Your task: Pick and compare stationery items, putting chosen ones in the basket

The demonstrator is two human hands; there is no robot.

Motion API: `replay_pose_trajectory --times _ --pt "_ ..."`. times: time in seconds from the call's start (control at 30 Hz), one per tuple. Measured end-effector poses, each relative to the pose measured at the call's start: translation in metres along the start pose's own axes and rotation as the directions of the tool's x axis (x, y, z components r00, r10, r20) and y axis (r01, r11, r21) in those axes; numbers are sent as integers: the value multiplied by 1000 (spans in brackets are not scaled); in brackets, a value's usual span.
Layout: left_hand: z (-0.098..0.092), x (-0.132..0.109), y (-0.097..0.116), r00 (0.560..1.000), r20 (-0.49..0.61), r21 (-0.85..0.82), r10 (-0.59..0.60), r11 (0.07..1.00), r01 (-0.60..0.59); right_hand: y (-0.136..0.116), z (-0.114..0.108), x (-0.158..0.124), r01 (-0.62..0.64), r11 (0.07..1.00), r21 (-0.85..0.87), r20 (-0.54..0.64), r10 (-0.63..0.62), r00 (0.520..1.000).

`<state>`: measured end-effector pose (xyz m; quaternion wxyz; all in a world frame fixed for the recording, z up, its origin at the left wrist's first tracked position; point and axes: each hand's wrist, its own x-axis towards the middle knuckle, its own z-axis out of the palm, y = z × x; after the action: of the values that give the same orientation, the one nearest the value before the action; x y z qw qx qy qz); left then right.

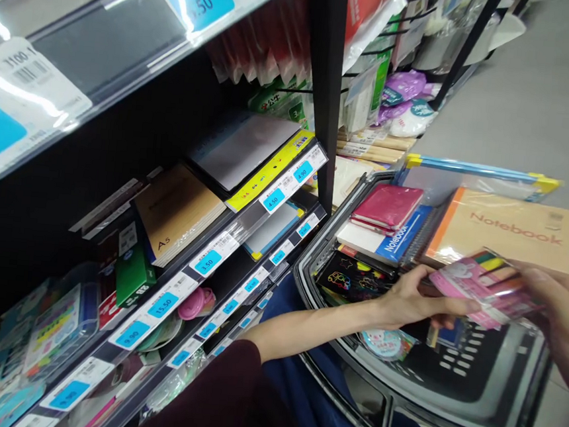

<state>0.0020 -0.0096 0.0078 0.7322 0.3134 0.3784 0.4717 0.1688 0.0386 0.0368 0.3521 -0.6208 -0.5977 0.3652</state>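
Over a grey and black shopping basket (496,415), a pink clear-fronted pack of coloured sticks (477,287), pens or pencils, is held between my two hands. My left hand (414,298) grips its left end, thumb along the near side. At the right end my right hand (556,297), smeared by motion, closes on the pack. Behind it in the basket lies a tan notebook (512,227) in clear wrap. To the left are a red notebook (387,206), a blue and white notebook (402,234) and a black sheet with colourful drawings (351,276).
Store shelves with blue price tags (164,304) stand on the left, carrying A5 notebooks (179,214), a green box (134,273) and marker sets (55,326). A black post (323,77) rises near the basket. Purple and white packages (406,101) sit beyond it. Grey floor (548,97) lies behind.
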Motion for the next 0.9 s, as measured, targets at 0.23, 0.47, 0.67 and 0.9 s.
replay_pose_trajectory --times 0.23,0.47,0.67,0.9 --pt "1 1 -6 999 11 29 40 999 -41 -29 -1 -6 -42 997 63 -17 43 999" --pt "5 -3 -2 995 -2 -20 100 995 -100 -29 -3 -8 28 982 187 37 -36 999" --pt "4 -2 -1 994 6 18 107 994 -107 -22 -4 -6 4 964 264 99 -31 995" --pt "3 -1 -4 992 25 -37 127 991 -126 -24 -7 -9 28 953 301 142 -74 987"
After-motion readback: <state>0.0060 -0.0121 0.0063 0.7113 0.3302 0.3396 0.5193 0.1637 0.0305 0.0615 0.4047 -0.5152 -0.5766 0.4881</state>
